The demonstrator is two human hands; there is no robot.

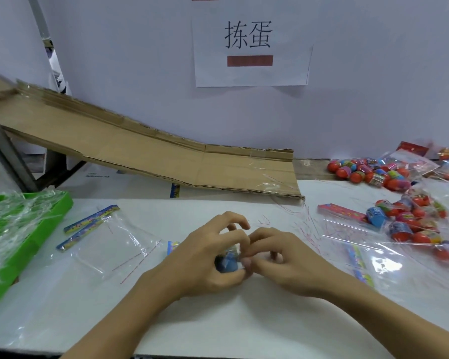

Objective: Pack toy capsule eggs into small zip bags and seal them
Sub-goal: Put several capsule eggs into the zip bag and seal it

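Blue egg pinched between both hands at mid-table.

The blue capsule egg [227, 263] sits low on the table [218, 320], cupped by the left hand [205, 257] with fingers curled round it; the right hand [275, 257] meets it from the right, fingertips pinching at its upper edge, likely a bag mouth, though I cannot tell. An empty zip bag [109, 239] lies flat just left. Loose eggs [368, 172] pile far right, others inside clear bags [412, 224]; a green tray [36, 224] holds plastic wrap.

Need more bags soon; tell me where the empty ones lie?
In the head view, the empty bags lie left of the left hand, beside the green tray.
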